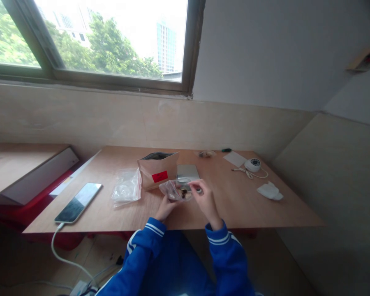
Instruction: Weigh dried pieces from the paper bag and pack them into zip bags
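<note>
My left hand (165,207) is closed round a small clear plastic bag (170,190), whose brownish and dark pieces (184,192) show at its right end. At that end my right hand (203,195) is raised, thumb and forefinger pinched together. What sits in the pinch, if anything, is too small to make out. Just behind the bag lies a flat silvery-grey square (187,172), partly covered by my right fingers. A brown paper pouch (148,172) with a red label (159,176) stands upright to the left, its top open.
Left of the pouch lies a stack of clear zip bags (126,187), then a phone (79,203) with a white cable. Toward the right are a white dome camera (253,165), crumpled tissue (269,191), white paper (235,159), a green-handled item (226,150) and another clear bag (205,154).
</note>
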A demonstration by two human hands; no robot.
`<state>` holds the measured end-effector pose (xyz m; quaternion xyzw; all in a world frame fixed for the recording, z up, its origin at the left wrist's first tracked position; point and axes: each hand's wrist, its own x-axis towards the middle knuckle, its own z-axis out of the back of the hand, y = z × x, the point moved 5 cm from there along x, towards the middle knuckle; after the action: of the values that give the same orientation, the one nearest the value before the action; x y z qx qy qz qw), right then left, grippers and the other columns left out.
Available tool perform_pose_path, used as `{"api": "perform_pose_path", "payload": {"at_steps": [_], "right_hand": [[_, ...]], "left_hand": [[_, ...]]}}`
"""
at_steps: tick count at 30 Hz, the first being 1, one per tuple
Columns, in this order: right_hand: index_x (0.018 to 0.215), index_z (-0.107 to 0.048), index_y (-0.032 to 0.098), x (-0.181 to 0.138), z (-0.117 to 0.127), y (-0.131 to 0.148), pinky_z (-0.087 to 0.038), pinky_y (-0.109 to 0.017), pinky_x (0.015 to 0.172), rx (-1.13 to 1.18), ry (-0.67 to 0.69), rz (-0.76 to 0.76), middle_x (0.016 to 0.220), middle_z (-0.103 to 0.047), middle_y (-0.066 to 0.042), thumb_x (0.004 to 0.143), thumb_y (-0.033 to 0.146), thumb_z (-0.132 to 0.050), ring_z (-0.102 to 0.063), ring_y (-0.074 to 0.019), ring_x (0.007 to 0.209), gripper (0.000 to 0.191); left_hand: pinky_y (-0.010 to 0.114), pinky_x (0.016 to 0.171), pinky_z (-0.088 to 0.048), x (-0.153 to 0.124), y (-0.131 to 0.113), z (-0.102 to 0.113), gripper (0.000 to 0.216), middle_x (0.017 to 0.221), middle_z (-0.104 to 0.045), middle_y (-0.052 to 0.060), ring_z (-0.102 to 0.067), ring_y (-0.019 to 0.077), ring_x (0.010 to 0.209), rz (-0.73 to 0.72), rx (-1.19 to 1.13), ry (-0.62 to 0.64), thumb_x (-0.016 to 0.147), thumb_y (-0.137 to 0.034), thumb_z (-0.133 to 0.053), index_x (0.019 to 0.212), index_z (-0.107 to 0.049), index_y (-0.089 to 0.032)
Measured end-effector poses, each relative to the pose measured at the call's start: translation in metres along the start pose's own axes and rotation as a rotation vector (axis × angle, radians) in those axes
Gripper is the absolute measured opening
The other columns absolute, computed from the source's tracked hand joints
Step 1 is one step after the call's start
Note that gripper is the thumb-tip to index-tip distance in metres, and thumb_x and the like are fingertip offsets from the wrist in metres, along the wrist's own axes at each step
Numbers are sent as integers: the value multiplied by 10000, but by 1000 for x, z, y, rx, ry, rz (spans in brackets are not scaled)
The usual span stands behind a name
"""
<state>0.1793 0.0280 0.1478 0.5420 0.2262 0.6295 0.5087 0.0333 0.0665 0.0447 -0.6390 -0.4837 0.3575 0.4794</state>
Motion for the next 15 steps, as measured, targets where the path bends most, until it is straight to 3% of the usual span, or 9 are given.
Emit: {"api": "perform_pose_path", "payload": {"at_steps": [2,5,9,15], "right_hand": [[935,-646,219,5,-14,0,-504,-334,827,-40,217,38,960,-648,-46,827,214,-541,-618,-189,905,151],[1023,-628,213,10,-30,-11,-468,-384,906,-145,375,56,1038,-633,-59,743,155,-643,-584,-226,1013,286],[1031,-615,205,12,-49,-24,-456,-409,922,-219,447,71,1068,-605,-78,691,119,-696,-570,-245,1029,360],[1014,-634,182,13,-63,-29,-478,-395,881,-233,436,41,1036,-622,-89,715,16,-593,-599,-236,968,345]], "left_hand": [[441,973,-430,5,5,13,604,1123,-662,123,-597,287,1070,-38,69,-76,540,-311,-798,1088,-599,-154],[436,916,-464,7,11,26,500,1021,-692,106,-613,291,1020,-68,129,-153,529,-314,-784,976,-624,-160],[419,843,-494,5,10,32,348,906,-703,91,-631,290,949,-67,166,-221,537,-266,-757,848,-631,-175],[419,907,-465,0,-1,29,367,954,-701,88,-617,278,985,-46,88,-215,552,-196,-728,907,-632,-180]]}}
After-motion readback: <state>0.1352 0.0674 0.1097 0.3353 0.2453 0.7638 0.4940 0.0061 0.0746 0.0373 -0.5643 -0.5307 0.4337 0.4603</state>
